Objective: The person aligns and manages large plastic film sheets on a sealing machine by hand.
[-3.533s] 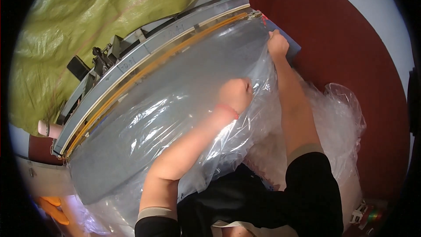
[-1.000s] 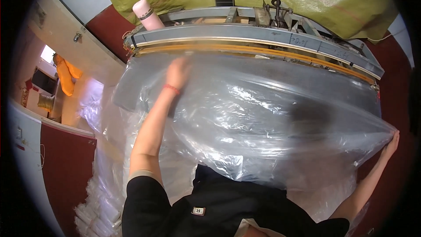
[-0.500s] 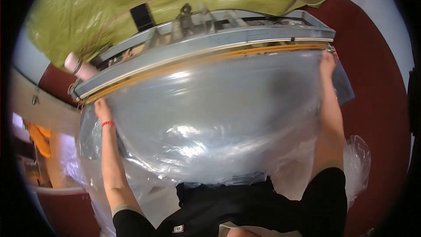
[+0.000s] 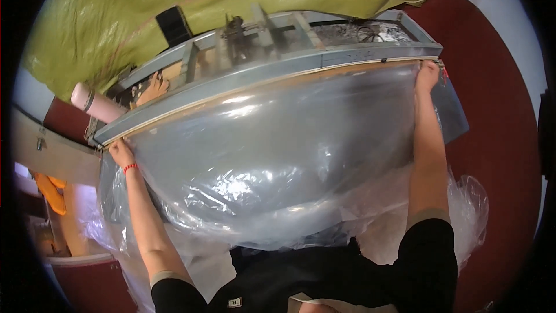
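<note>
Stretching a clear plastic sheet [image 4: 272, 156] across a grey machine [image 4: 272, 69] — left hand [image 4: 120, 152] pinches one corner, right hand [image 4: 427, 75] grips the other at the yellow strip [image 4: 260, 86]. Best keep tension even, edge flush along the strip — wrinkles would likely spoil it. Green tarp [image 4: 202, 6] behind.

**Materials and finishes at the bench**

The clear plastic sheet [image 4: 260, 162] was thin, glossy film, wrinkled at its lower edge and throwing bright white glare. The machine frame [image 4: 272, 66] looked like grey painted metal, matt, with a dull yellowish strip along its front edge. The cover [image 4: 191, 6] behind it was olive-green cloth or tarp, creased, with a faint sheen. The cylinder [image 4: 95, 104] was smooth, pale pink. The left hand [image 4: 120, 152] wore a red cord wristband; both sleeves were black matt fabric.
</note>
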A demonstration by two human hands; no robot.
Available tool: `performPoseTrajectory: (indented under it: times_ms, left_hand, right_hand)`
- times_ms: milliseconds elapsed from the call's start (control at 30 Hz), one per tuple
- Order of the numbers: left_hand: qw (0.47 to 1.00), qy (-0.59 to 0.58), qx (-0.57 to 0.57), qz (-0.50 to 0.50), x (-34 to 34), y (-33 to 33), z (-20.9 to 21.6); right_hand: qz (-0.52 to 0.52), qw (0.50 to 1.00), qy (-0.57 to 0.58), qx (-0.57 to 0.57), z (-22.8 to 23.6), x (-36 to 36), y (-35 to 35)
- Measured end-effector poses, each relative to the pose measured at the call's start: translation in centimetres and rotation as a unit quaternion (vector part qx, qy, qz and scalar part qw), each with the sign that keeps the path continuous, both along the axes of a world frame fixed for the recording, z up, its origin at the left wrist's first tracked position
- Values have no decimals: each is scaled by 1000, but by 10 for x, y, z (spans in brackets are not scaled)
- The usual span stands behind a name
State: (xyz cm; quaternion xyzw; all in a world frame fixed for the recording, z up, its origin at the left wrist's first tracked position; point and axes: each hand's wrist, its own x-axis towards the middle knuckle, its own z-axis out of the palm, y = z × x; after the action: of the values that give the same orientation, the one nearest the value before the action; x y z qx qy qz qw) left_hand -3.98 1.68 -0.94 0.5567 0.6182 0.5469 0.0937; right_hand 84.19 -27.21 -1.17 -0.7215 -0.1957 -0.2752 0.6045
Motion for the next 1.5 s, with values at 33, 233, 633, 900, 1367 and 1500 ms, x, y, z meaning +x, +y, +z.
performPoseTrajectory:
  times_ms: [33, 233, 633, 900, 1367, 1500]
  left_hand:
    - [995, -96, -25, -30, 0, -2, 2]
    - [978, -197, -12, -63, 36, -36, 26]
    - [947, -259, 113, -151, -14, -182, 115]
    - [922, 334, -83, -177, -45, -228, 66]
    - [829, -208, -360, -375, 66, -349, 92]
    - [706, -509, -300, -392, 84, -352, 106]
  right_hand:
    - [32, 997, 53, 46, 0, 0, -1]
    - [64, 993, 51, 86, 46, -79, 3]
    - [550, 778, -183, -242, 118, -425, 51]
    - [402, 863, -6, -305, 71, -269, -35]
    - [99, 910, -47, -400, 34, -95, -166]
    - [115, 915, -35, -385, 31, -90, -166]
